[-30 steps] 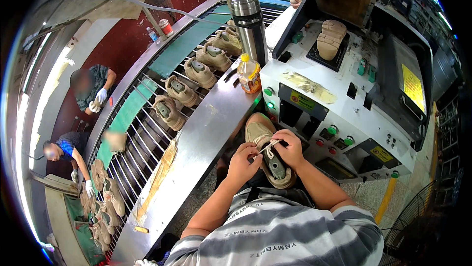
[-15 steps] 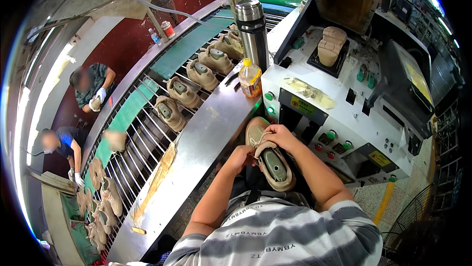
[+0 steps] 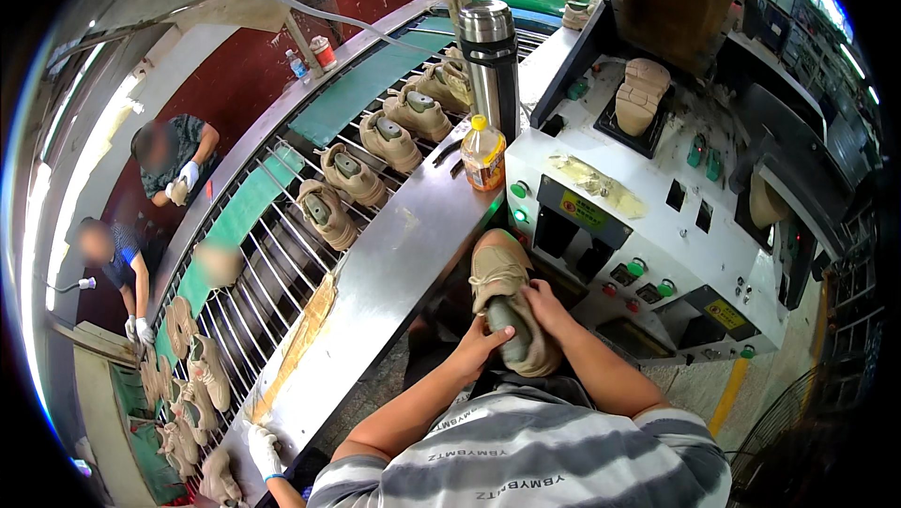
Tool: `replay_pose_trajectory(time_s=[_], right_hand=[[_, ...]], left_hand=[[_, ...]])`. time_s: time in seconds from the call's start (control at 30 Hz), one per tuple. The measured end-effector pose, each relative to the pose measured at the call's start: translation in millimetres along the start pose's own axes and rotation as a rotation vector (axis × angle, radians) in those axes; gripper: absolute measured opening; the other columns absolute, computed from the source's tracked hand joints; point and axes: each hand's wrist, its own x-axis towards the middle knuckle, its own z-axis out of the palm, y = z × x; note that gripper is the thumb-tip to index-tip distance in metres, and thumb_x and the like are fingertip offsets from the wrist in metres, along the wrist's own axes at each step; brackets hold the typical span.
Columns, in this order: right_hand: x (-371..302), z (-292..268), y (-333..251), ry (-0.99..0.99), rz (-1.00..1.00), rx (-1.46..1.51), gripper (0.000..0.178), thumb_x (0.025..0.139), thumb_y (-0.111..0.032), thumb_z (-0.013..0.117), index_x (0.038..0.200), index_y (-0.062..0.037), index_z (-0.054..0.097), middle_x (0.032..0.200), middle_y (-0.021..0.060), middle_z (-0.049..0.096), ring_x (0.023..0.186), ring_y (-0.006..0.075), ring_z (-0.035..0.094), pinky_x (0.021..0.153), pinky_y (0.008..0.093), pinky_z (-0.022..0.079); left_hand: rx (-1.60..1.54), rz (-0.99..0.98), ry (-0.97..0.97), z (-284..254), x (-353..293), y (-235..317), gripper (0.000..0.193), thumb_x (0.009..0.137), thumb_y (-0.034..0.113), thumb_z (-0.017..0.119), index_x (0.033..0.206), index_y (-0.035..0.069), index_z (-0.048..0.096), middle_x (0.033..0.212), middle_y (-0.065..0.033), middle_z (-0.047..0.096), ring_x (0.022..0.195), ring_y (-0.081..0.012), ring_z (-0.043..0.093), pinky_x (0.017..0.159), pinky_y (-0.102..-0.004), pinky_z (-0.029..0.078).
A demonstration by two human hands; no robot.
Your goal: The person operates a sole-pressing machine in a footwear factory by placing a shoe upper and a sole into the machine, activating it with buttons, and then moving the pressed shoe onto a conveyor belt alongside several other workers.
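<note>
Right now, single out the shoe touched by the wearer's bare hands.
The beige shoe in front of the striped shirt: both left hand and right hand touch it; neither touches the rack shoes.

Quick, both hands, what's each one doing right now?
Left hand: holding the beige shoe at its left side, thumb over the opening.
Right hand: against the shoe's right side; whether its grip is closed can't be told.

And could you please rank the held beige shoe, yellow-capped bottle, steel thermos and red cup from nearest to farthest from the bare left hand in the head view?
1. Held beige shoe: touching the left hand.
2. Yellow-capped bottle: ahead.
3. Steel thermos: beyond the bottle.
4. Red cup: far ahead, left.
</note>
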Motion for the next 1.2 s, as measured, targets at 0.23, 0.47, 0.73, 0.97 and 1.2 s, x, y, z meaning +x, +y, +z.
replay_pose_trajectory(time_s=[0.23, 0.47, 0.73, 0.97, 1.2], right_hand=[[49.5, 64.1, -50.1, 0.056, -0.569, -0.310, 0.077, 0.080, -0.038, 0.068, 0.137, 0.0049, 0.040, 0.131, 0.0299, 0.048, 0.124, 0.0390, 0.047, 0.102, 0.0398, 0.039], [79.6, 121.2, -92.2, -0.230, -0.840, -0.372, 0.038, 0.081, -0.029, 0.066, 0.111, -0.0060, 0.064, 0.110, 0.0172, 0.064, 0.103, 0.0335, 0.061, 0.091, 0.0388, 0.047], [57.8, 12.5, -133.8, 0.270, -1.025, -0.348, 0.016, 0.074, -0.009, 0.067, 0.089, -0.0065, 0.067, 0.095, 0.0131, 0.065, 0.093, 0.0312, 0.062, 0.081, 0.0381, 0.049], [169.8, -182.2, -254.3, 1.168, -0.659, -0.952, 0.055, 0.071, -0.028, 0.069, 0.120, -0.0106, 0.054, 0.118, 0.0171, 0.057, 0.115, 0.0355, 0.052, 0.095, 0.0441, 0.044], [220.4, -241.3, -305.5, 1.031, 0.238, -0.775, 0.107, 0.068, -0.062, 0.069, 0.152, -0.0191, 0.018, 0.149, 0.0219, 0.033, 0.135, 0.0352, 0.038, 0.108, 0.0425, 0.035]], left_hand=[[-0.348, 0.027, 0.158, -58.5, 12.3, 52.9, 0.051, 0.083, 0.028, 0.062, 0.124, 0.001, 0.050, 0.113, -0.0139, 0.061, 0.100, -0.0279, 0.062, 0.088, -0.0437, 0.052], [-0.068, 0.356, 0.673, -186.0, 49.1, 75.2, 0.025, 0.087, 0.015, 0.054, 0.106, 0.001, 0.062, 0.084, -0.0038, 0.060, 0.079, -0.0180, 0.057, 0.072, -0.0320, 0.047], [0.301, 0.416, 1.016, -254.5, -34.2, -3.0, 0.014, 0.086, 0.009, 0.058, 0.086, 0.000, 0.068, 0.060, -0.0041, 0.057, 0.050, -0.0116, 0.052, 0.047, -0.0245, 0.042], [0.630, 0.482, 1.093, -247.1, -35.9, -31.1, 0.011, 0.082, 0.006, 0.059, 0.079, 0.000, 0.067, 0.061, -0.0044, 0.061, 0.053, -0.0107, 0.055, 0.051, -0.0247, 0.044], [0.703, 0.543, 1.161, -250.0, -26.1, -37.1, 0.008, 0.076, 0.005, 0.062, 0.073, 0.001, 0.069, 0.059, -0.0070, 0.063, 0.052, -0.0138, 0.058, 0.052, -0.0261, 0.046]])
